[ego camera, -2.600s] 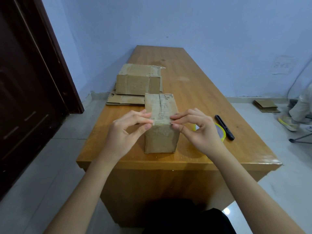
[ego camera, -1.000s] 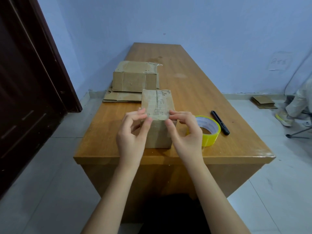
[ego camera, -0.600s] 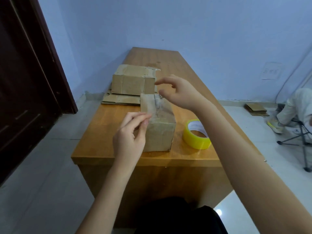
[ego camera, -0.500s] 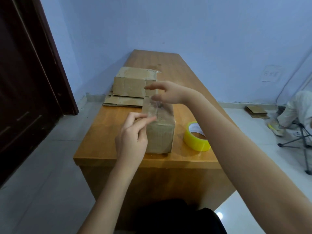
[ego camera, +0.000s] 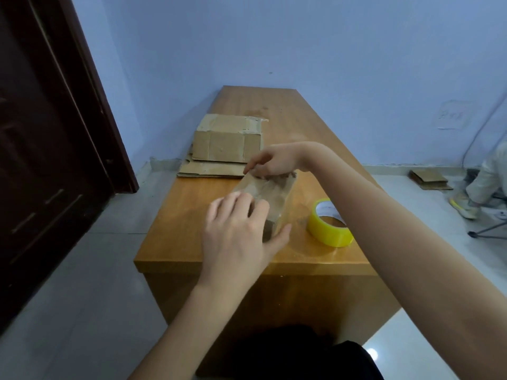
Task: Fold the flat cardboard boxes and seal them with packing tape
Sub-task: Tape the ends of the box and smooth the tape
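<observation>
Your left hand point(ego camera: 236, 229) grips the near end of the folded cardboard box point(ego camera: 270, 193), fingers curled over its top and thumb against its right side, while your right hand point(ego camera: 274, 161) reaches over and holds its far end with bent fingers. The box sits tilted near the front of the bench point(ego camera: 175, 237), the yellow tape roll point(ego camera: 327, 224) just right of it and the flat cardboard boxes point(ego camera: 225, 145) stacked beyond at the left edge.
</observation>
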